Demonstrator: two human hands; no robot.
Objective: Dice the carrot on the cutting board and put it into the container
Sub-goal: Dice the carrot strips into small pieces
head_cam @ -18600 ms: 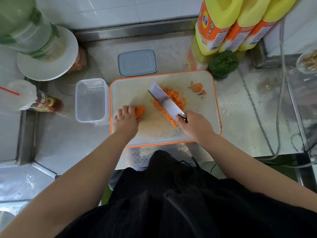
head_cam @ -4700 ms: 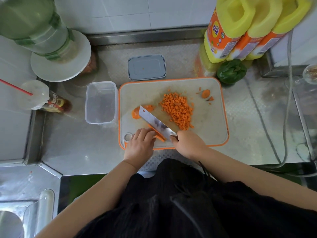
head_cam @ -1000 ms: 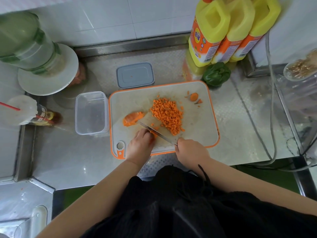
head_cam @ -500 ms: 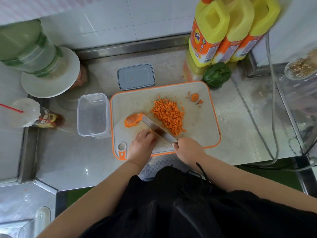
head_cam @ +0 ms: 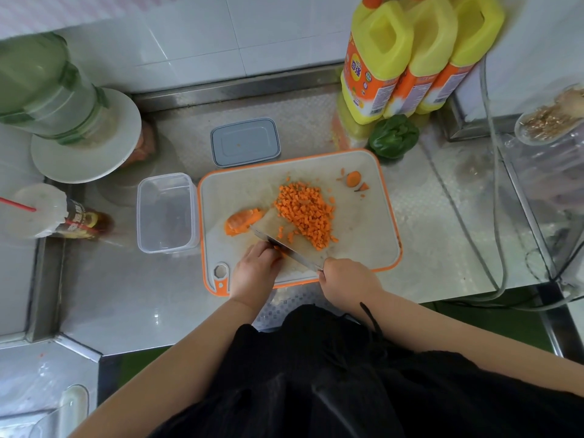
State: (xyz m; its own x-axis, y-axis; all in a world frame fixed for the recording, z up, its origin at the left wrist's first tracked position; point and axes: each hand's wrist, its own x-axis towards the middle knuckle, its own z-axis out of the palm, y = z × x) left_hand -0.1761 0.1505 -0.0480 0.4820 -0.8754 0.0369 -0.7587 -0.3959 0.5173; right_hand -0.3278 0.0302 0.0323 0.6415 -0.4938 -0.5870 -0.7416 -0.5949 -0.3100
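In the head view, the white cutting board [head_cam: 363,248] with an orange rim lies on the steel counter [head_cam: 126,295], and everything else is placed from it. Near the board's front edge, the right hand [head_cam: 346,281] grips the handle of a knife [head_cam: 284,246], whose blade runs diagonally toward the board's left side, edge down on the surface. The left hand [head_cam: 254,273] sits just beside the blade, its fingers curled over a small piece of carrot, of which only a sliver of orange shows at the fingertips. A larger uncut carrot chunk [head_cam: 241,220] lies at the board's left middle, close to the blade's tip. A heap of diced carrot [head_cam: 305,211] covers the board's centre, and a carrot end [head_cam: 354,179] with scraps sits near the far right corner. The clear container [head_cam: 166,213] stands against the board's left edge, with no carrot in it. Its grey lid [head_cam: 245,142] lies just beyond the board's far edge. Three yellow bottles [head_cam: 407,55] and a green pepper [head_cam: 393,135] stand past the far right corner.
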